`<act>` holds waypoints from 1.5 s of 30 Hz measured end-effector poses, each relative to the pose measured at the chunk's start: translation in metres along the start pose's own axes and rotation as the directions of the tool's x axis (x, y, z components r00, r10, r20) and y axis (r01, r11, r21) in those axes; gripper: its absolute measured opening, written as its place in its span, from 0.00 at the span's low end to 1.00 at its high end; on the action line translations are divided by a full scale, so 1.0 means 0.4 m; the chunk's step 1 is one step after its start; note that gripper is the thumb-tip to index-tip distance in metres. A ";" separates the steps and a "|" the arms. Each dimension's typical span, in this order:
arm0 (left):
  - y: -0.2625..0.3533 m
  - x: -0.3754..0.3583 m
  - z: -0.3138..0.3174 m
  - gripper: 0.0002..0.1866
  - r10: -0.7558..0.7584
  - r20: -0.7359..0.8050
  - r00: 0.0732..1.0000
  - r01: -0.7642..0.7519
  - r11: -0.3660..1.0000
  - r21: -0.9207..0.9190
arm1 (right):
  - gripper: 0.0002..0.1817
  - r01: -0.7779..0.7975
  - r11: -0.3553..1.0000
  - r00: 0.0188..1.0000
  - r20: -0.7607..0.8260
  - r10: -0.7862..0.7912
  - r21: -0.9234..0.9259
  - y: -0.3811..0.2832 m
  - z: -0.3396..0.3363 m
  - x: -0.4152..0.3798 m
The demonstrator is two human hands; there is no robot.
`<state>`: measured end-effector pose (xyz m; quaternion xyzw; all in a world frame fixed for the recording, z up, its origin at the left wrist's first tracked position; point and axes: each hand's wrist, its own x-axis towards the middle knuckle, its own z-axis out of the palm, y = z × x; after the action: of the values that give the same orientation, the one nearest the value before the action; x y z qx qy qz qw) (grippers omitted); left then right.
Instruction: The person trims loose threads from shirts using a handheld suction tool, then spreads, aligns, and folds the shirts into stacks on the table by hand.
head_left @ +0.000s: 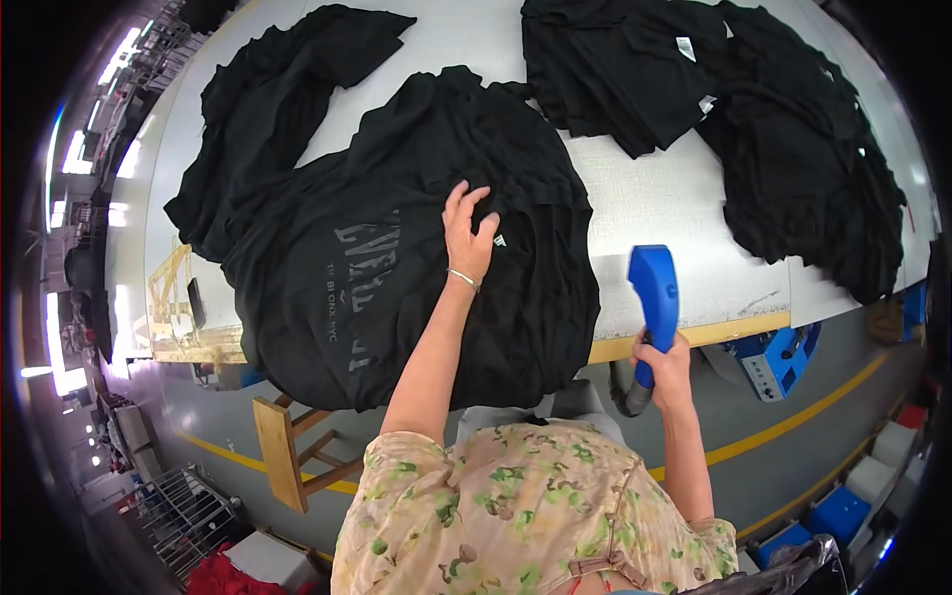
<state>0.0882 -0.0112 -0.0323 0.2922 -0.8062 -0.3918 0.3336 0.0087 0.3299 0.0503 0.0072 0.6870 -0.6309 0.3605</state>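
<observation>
My right hand (664,367) is wrapped around the handle of a blue suction nozzle (654,283), its head raised in front of the table edge. A grey hose (635,399) runs down from the handle. On a black T-shirt (397,178) with dark grey lettering (362,288), my left hand (469,226) rests with fingers apart and slightly bent, holding nothing that I can see. Beside its thumb is a small white label (500,240). The shirt lies spread out and hangs over the table's front edge.
More black garments lie at the left (263,109), back (615,69) and right (793,159) of the white table (645,198). A wooden stool (283,451) stands below at the left. A blue machine (783,362) sits under the right edge.
</observation>
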 end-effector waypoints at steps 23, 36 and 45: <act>0.111 0.246 -0.138 0.13 -0.051 0.539 0.841 0.108 0.991 -0.076 | 0.07 -0.009 0.995 0.993 -0.116 0.020 0.094 -0.006 0.193 0.025; 0.102 0.277 -0.096 0.11 0.111 0.567 0.816 0.007 0.979 -0.202 | 0.07 0.015 0.994 0.995 -0.098 -0.004 0.112 0.014 0.233 0.041; 0.085 0.284 -0.085 0.16 0.262 0.826 0.500 -0.568 0.818 0.085 | 0.08 0.026 0.999 0.996 -0.085 -0.029 -0.045 0.031 0.254 0.048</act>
<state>0.0383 -0.0914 0.0468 -0.0618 -0.9694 -0.2362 -0.0242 0.0494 0.2354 0.0357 0.0169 0.7156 -0.6196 0.3221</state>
